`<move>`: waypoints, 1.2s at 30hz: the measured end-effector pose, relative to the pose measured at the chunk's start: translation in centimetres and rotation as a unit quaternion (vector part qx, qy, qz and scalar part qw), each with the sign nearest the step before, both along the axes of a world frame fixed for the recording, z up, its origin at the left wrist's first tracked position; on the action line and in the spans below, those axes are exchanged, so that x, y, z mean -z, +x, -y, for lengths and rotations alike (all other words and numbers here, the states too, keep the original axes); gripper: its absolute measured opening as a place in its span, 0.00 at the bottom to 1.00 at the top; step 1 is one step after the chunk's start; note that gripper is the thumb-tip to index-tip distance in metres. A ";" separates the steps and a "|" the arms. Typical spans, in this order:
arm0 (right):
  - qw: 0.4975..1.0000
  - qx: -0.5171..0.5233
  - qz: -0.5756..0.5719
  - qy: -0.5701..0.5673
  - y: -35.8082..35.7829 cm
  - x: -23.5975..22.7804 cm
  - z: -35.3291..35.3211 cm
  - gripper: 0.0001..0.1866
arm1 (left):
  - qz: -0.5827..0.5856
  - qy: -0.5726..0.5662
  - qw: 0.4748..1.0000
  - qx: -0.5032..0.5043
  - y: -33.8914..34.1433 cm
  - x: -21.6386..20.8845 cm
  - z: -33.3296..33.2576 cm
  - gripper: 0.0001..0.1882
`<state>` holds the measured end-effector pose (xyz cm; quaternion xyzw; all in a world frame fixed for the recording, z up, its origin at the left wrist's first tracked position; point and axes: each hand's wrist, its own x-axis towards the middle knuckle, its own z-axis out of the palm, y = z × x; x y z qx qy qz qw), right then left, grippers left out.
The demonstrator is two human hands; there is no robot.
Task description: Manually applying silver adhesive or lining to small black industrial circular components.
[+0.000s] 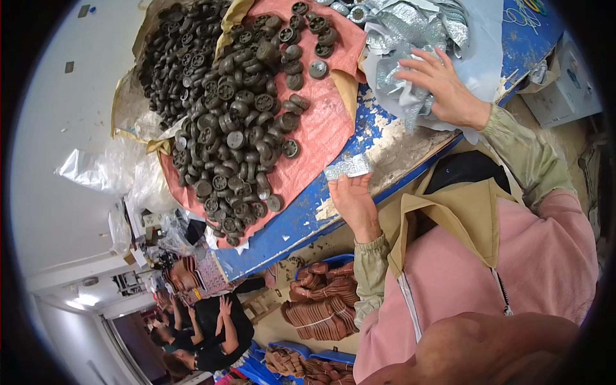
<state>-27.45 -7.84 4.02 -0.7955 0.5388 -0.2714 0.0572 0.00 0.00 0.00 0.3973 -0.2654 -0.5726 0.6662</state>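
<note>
My left hand is at the table's near edge, its fingers closed on a small strip of shiny silver material. The strip lies flat across my fingertips. My right hand is spread over a heap of similar silver pieces on a translucent plastic sheet. Its fingers are apart; whether they touch the pieces I cannot tell. Left of both hands, a large pile of small dark wheels spreads over a pink woven sack.
The blue table has worn, flaking paint along its edge. A second mass of dark wheels sits in a sack at the far left. Bundled brown pieces fill blue bins below. A white box stands right. Other people work at lower left.
</note>
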 end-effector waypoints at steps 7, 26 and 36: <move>0.993 -0.110 -0.001 0.037 1.6 -0.5 -2.7 0.38 | 0.011 -0.008 1.000 -0.015 -0.7 -0.8 -0.8 0.06; 0.769 -0.170 0.464 0.406 7.5 0.7 -5.4 0.05 | 0.729 0.068 0.602 -0.318 19.7 2.6 3.4 0.26; 0.729 -0.186 0.478 0.454 7.4 0.0 -5.6 0.04 | 0.223 0.020 0.974 -0.018 10.4 -0.6 1.1 0.19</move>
